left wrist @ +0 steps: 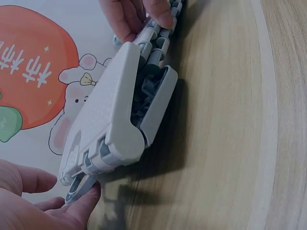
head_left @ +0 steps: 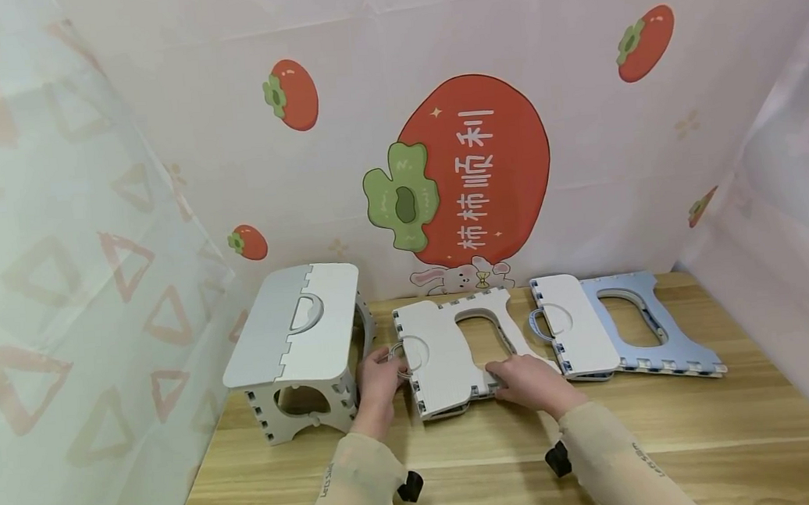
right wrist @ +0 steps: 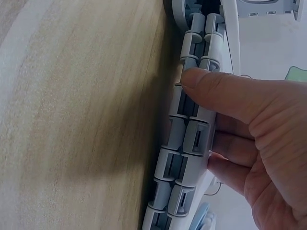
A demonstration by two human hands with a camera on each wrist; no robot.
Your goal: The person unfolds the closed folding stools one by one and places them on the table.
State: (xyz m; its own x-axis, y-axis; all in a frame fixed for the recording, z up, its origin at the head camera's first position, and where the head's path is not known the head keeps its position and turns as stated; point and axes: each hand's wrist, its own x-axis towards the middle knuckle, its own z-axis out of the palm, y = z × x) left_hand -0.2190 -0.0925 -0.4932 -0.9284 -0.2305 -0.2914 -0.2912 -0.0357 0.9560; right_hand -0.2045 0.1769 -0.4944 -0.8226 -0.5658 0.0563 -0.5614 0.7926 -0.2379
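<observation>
A white folding stool point(head_left: 440, 356), folded flat with an oval opening in its legs, lies between my two hands. My left hand point(head_left: 380, 379) is at its left end, the fingers hooked under the grey carrying handle point(left wrist: 79, 188). In the left wrist view the thumb stands a little off that handle. My right hand point(head_left: 529, 383) grips the near edge of the folded legs. In the right wrist view the thumb lies over the hinged edge point(right wrist: 184, 134) and the other fingers go behind the panel. The stool's near side is tilted in the left wrist view.
An unfolded grey and white stool point(head_left: 293, 323) stands upright at the left. To the right lies another folded stool, with a white top point(head_left: 572, 327) and blue legs point(head_left: 654, 344). All are on a wooden table point(head_left: 476, 474) before a patterned backdrop point(head_left: 604, 191).
</observation>
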